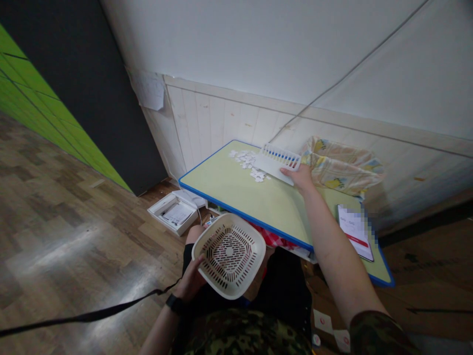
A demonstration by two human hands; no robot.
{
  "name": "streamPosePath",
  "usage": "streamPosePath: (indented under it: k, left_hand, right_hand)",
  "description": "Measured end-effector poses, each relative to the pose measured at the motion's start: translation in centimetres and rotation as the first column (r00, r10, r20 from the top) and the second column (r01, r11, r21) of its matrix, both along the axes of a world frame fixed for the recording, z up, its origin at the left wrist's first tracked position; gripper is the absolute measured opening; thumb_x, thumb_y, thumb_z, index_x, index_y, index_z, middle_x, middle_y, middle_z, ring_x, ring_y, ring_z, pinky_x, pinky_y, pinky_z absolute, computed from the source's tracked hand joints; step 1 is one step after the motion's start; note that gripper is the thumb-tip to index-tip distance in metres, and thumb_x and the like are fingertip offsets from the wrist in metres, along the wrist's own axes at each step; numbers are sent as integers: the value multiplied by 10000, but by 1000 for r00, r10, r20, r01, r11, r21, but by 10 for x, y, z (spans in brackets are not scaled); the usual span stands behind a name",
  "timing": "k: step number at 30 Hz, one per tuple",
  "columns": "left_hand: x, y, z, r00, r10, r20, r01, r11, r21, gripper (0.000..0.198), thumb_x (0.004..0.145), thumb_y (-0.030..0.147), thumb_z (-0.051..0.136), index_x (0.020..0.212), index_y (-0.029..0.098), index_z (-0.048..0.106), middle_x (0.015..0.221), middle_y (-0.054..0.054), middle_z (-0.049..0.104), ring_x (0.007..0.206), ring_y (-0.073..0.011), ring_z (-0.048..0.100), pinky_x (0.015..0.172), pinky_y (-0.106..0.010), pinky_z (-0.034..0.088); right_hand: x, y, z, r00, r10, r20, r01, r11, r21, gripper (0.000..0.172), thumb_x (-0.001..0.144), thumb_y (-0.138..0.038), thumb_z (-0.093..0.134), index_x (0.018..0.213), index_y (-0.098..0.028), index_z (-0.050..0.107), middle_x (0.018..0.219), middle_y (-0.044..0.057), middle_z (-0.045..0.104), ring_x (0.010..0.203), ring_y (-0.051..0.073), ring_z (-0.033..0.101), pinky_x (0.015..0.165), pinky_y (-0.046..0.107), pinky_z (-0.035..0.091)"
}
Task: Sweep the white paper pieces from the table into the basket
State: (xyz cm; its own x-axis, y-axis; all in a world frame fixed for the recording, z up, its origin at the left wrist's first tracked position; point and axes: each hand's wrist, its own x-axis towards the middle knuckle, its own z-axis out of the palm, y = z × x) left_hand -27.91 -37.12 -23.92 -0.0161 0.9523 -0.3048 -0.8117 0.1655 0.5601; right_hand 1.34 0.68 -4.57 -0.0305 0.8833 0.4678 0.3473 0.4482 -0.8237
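With its fingers around the rim, my left hand (192,278) holds a cream slotted plastic basket (229,251) over my lap, tilted so that its inside faces me. No contents show in it. My right hand (301,176) grips the near right end of a white slatted plastic tray (275,167) above the table. Its thumb lies on the tray's flat side, while the other fingers are mostly hidden behind. Beside and partly under that tray, a pile of small white pieces (248,160) is spread on the green table top (236,185).
A cloth-lined basket (340,170) stands by the wall at the table's back right. A tablet (354,234) lies on the right end. On the floor to the left is an open white box (173,213). A black strap (111,310) crosses the lower left.
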Motion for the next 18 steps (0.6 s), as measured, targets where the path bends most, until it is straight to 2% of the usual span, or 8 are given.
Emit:
streamPosePath:
  k: [5, 7, 9, 14, 18]
  left_hand:
    - [-1, 0, -5, 1000, 9, -5, -9, 1000, 25, 731, 963, 451, 655, 1601, 172, 433, 1560, -187, 574, 1511, -437, 396, 1240, -618, 287]
    - [-1, -1, -4, 1000, 15, -3, -15, 1000, -1, 735, 961, 445, 659, 1608, 185, 427, 1536, -183, 600, 1503, -433, 412, 1242, -615, 285]
    - [-1, -3, -3, 999, 34, 10, -33, 999, -27, 752, 956, 439, 666, 1622, 208, 406, 1510, -172, 627, 1488, -430, 438, 1238, -611, 297]
    - [-2, -7, -4, 997, 76, 25, -74, 994, -74, 755, 971, 414, 645, 1635, 179, 374, 1385, -179, 717, 1430, -415, 521, 1230, -603, 318]
    - [-1, -5, -2, 995, 72, 71, -70, 997, -26, 712, 996, 409, 602, 1637, 203, 371, 1460, -168, 669, 1451, -393, 502, 1249, -591, 289]
  right_hand:
    - [9, -12, 19, 995, 84, 55, -74, 983, -170, 441, 551, -346, 926, 931, -164, 793, 1019, 110, 820, 994, 335, 763, 951, 497, 583]
    - [13, -18, 25, 990, 142, 2, -139, 973, -183, 500, 545, -370, 935, 977, -161, 795, 1084, 122, 812, 1008, 332, 762, 963, 499, 581]
    - [19, -25, 28, 989, 144, -44, -150, 974, -169, 512, 540, -381, 944, 982, -169, 796, 1098, 124, 809, 1017, 332, 761, 963, 496, 585]
    - [38, -43, 22, 995, 79, 65, -69, 989, -134, 457, 565, -384, 938, 950, -173, 810, 1080, 123, 812, 1040, 359, 757, 1003, 543, 562]
    - [45, -54, 15, 994, 97, 44, -89, 984, -152, 487, 572, -378, 937, 992, -166, 812, 1128, 121, 805, 1066, 350, 752, 1025, 531, 550]
